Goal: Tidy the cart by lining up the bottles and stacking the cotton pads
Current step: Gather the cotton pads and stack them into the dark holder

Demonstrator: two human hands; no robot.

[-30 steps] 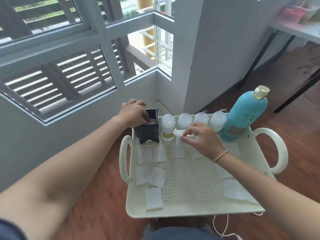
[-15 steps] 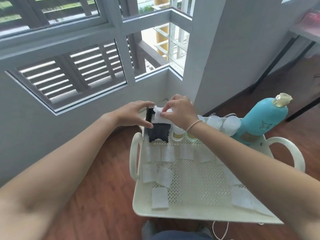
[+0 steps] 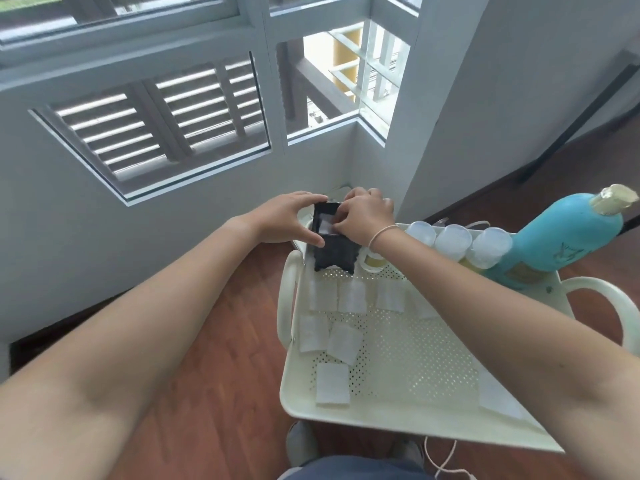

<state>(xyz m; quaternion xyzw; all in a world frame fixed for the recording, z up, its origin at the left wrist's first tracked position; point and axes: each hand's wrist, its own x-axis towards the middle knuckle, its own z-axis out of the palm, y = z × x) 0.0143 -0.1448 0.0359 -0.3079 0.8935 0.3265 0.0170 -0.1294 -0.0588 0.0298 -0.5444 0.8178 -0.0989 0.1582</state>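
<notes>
No legible text or labels

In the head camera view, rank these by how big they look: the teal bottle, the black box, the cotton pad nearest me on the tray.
1. teal bottle
2. black box
3. nearest cotton pad, though it looks close to the box; being nearer the camera makes that unsure.

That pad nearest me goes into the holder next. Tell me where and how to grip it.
Pinch the nearest cotton pad at its near edge, coming from above with the right hand. It lies flat and thin on the cart tray, apart from the others, so lifting an edge probably works best.
</notes>
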